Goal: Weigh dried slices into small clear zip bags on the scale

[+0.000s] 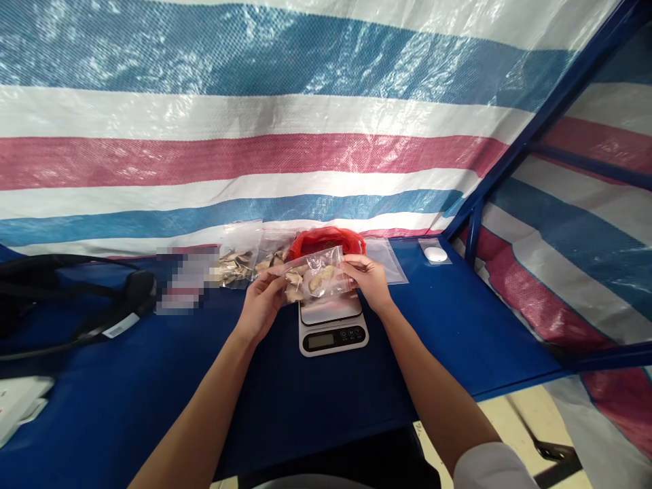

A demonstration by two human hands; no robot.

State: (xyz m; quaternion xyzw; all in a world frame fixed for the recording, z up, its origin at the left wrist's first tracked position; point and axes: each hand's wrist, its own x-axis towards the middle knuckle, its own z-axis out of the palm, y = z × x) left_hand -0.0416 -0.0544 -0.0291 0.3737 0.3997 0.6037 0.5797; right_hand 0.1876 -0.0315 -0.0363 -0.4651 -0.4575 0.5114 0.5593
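Between my two hands a clear zip bag (312, 277) with several pale dried slices in it is held above a small kitchen scale (333, 336). My left hand (262, 305) pinches the bag's left end. The fingers of my right hand (367, 277) are closed on its upper right corner. Part of the scale's metal plate is hidden under the bag; the display shows no digits I can read. Just behind the bag sits a red mesh bag (329, 239). Filled clear bags of dried slices (237, 265) lie beyond my left hand.
Flat clear bags (390, 261) lie behind my right hand, and a white oval case (435, 255) rests farther right. A black strapped device (137, 292) and a white box (23, 404) are at the left. Striped sheeting (255, 156) and a blue frame (509, 163) enclose the blue table (458, 326).
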